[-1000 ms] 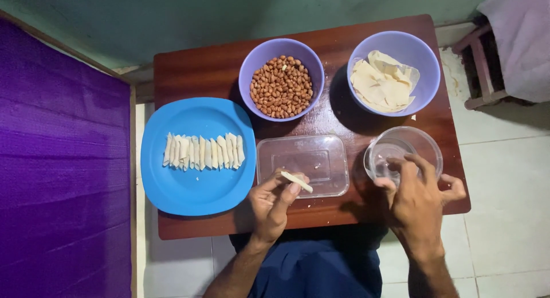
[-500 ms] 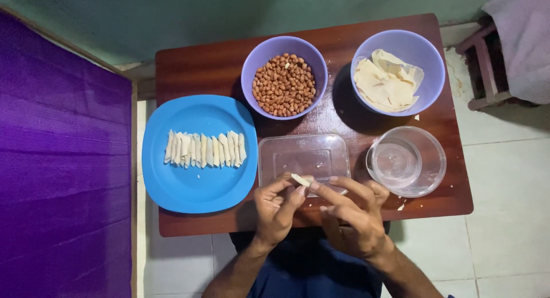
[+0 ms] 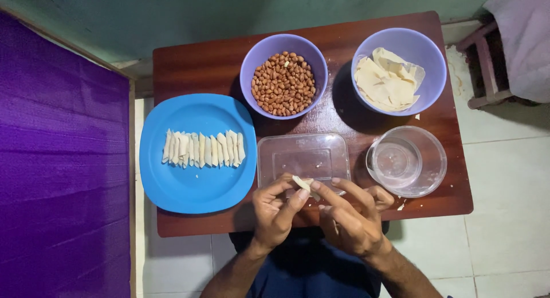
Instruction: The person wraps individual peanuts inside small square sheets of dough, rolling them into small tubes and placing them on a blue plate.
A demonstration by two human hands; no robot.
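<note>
I see my left hand [image 3: 278,209] and right hand [image 3: 349,218] each pinching the small pastry roll [image 3: 302,184] over the worktop's [image 3: 200,71] near edge, just before the clear tray [image 3: 303,156], tiled floor [image 3: 510,189] beyond.

Your single head camera looks straight down from well above the small wooden table [image 3: 200,69], taking it in whole.
</note>
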